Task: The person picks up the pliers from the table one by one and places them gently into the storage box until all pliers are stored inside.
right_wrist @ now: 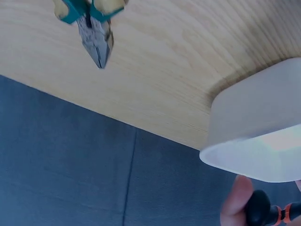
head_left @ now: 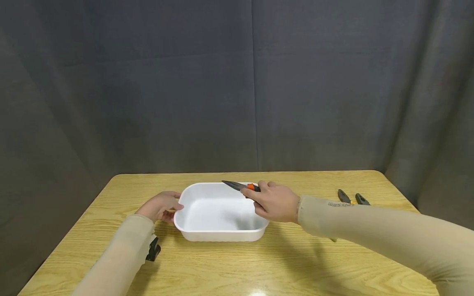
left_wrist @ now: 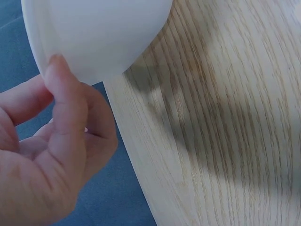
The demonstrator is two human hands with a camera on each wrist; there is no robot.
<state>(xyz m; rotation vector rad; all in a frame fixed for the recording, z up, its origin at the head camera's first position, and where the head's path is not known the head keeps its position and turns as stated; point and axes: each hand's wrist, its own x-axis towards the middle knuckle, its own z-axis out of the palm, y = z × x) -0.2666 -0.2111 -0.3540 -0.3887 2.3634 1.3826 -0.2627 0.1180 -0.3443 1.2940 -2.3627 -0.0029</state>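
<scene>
A white rectangular plastic tub (head_left: 222, 236) stands on the wooden table. My left hand (head_left: 163, 206) pinches its left rim, thumb at the edge; the left wrist view shows the same grip by the hand (left_wrist: 61, 136) on the tub's wall (left_wrist: 103, 37). Over the tub's right side, my right hand (head_left: 275, 201) grips long-nose pliers (head_left: 232, 185), their dark tip pointing left and their jaws looking closed. In the right wrist view, only a thumb and part of the right hand (right_wrist: 234, 202) appear, beside the pliers' black and orange handle (right_wrist: 258, 209).
To the right, two dark plier heads (head_left: 343, 196) show beyond the right sleeve (head_left: 355, 222), which hides the rest of them. The right wrist view has pliers (right_wrist: 96, 42) with teal and tan handles on the table. A dark curtain (head_left: 237, 102) hangs behind the table.
</scene>
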